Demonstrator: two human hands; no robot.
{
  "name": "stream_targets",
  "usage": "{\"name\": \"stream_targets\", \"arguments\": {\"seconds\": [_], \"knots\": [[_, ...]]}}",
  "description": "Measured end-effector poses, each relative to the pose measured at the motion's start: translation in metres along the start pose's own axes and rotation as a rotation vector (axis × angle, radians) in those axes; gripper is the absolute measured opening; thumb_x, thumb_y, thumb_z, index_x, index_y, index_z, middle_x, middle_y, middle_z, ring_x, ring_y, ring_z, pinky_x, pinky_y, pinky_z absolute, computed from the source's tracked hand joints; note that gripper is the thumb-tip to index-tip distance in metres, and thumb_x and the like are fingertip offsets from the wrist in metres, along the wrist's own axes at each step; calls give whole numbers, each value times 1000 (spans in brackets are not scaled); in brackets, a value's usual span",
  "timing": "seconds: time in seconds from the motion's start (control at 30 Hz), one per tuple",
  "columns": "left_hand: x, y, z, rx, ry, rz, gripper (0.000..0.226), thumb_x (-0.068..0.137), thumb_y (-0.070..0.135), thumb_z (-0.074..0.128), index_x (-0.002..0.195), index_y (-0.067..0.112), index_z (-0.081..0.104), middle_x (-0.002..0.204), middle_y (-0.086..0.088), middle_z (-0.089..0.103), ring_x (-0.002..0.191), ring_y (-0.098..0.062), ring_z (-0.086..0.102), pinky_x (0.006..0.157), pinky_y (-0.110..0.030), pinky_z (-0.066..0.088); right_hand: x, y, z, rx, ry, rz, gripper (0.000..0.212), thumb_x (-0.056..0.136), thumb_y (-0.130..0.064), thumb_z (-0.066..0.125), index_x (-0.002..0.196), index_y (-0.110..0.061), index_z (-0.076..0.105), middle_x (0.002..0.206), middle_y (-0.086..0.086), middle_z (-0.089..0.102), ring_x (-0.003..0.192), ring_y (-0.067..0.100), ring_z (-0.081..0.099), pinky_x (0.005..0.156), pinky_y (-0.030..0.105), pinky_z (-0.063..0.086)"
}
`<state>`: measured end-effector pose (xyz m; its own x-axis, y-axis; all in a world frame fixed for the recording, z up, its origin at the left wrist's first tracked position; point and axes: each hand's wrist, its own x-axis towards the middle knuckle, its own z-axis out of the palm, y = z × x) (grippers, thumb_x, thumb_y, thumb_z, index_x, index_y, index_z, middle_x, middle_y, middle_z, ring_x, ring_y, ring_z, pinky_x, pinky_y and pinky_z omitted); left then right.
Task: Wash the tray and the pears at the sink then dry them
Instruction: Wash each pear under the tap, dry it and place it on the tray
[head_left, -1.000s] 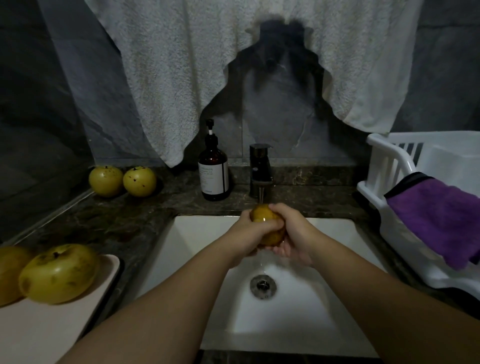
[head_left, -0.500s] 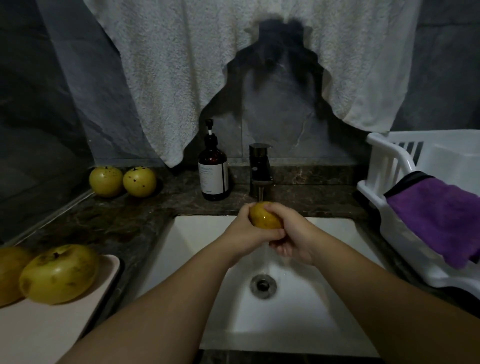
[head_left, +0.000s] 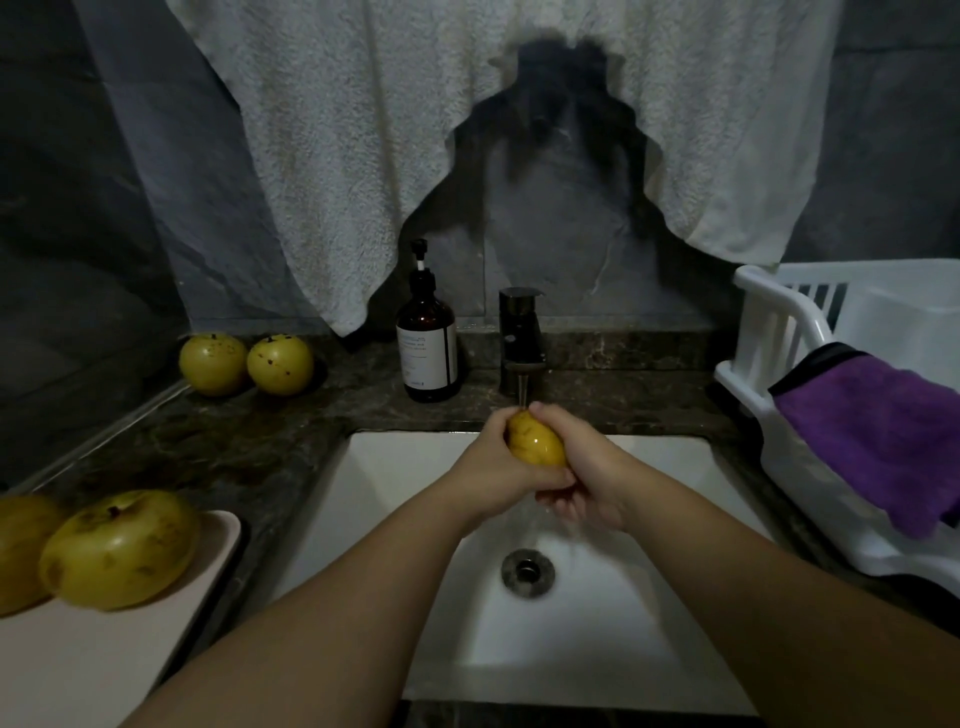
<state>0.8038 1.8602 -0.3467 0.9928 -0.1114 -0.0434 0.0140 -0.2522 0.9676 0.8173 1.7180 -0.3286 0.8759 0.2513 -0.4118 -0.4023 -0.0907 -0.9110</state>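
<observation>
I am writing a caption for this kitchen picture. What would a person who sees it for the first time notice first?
First, the two hands, left hand and right hand, gripping a wet yellow pear under the running faucet above the white sink. Then the two big pears on the pale tray at lower left, and the purple cloth draped over the white rack at right.

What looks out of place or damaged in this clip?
No spills. The towel drapes over the wall above the tap, its hem hanging behind the soap bottle. The pears by the wall and on the tray show dark blemishes.
</observation>
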Motion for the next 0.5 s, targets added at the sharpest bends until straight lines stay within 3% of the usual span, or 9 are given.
{"name": "stream_targets", "arguments": {"seconds": [0.03, 0.1, 0.17, 0.23, 0.3, 0.33, 0.37, 0.43, 0.5], "knots": [[-1, 1, 0, -16, -7, -21, 93, 71, 28, 95, 144, 34, 37, 122, 5, 61, 102, -11, 66, 69, -20, 58, -1, -1, 0, 19, -7, -40, 54, 90, -63, 62, 118, -16, 63, 80, 11, 71, 62, 21, 68, 44, 24, 47], [0, 0, -1, -26, 1, -19, 95, 71, 28, 95, 145, 34, 37, 123, 4, 61, 105, -13, 66, 75, -25, 60, 0, 1, -2, 82, -28, -45, 53, 89, -61, 65, 123, -19, 63, 95, 13, 73, 71, 24, 72, 49, 27, 53], [1, 0, -2, 8, 21, 19, 103, 68, 22, 96, 150, 34, 35, 127, 4, 60, 110, -14, 65, 88, -32, 61, 0, 2, 1, 73, -43, 33, 66, 82, -75, 62, 105, -14, 70, 78, 10, 72, 58, 19, 69, 48, 23, 50], [1, 0, -1, 21, 36, 27, 102, 69, 23, 96, 150, 34, 35, 125, 6, 60, 107, -11, 65, 81, -25, 60, 1, 2, 1, 27, -17, 9, 64, 82, -75, 62, 101, -15, 68, 70, 8, 68, 53, 17, 65, 49, 22, 49], [-2, 2, 0, -16, 35, -18, 92, 71, 32, 93, 143, 33, 36, 119, 5, 63, 98, -9, 66, 60, -15, 55, 4, 2, 0, 19, 1, -134, 49, 88, -59, 67, 122, -23, 60, 93, 12, 72, 71, 24, 72, 71, 37, 60], [-2, 2, -1, -29, 42, -29, 90, 72, 35, 93, 141, 35, 36, 118, 4, 63, 97, -10, 67, 56, -14, 54, 3, 2, -1, 26, -4, -167, 49, 89, -55, 67, 128, -27, 57, 104, 13, 72, 81, 28, 75, 84, 45, 60], [-1, 2, -2, -36, 51, -18, 90, 71, 35, 94, 140, 36, 37, 119, 5, 63, 100, -11, 67, 60, -16, 56, 3, 3, -1, 26, -20, -144, 50, 89, -59, 66, 126, -26, 59, 104, 13, 73, 83, 29, 76, 85, 47, 60], [0, 1, -3, -10, 62, 27, 94, 69, 30, 96, 142, 38, 38, 123, 7, 61, 107, -10, 66, 78, -24, 60, -1, 2, 0, 17, -31, -20, 65, 84, -75, 60, 106, -15, 67, 80, 11, 73, 63, 21, 71, 60, 31, 56], [0, 0, -2, 6, 64, 37, 94, 69, 27, 97, 141, 37, 37, 122, 8, 61, 107, -8, 65, 81, -24, 59, -2, 1, 1, 22, -7, -7, 63, 84, -74, 60, 98, -12, 66, 67, 8, 66, 51, 16, 61, 51, 25, 47]]}}
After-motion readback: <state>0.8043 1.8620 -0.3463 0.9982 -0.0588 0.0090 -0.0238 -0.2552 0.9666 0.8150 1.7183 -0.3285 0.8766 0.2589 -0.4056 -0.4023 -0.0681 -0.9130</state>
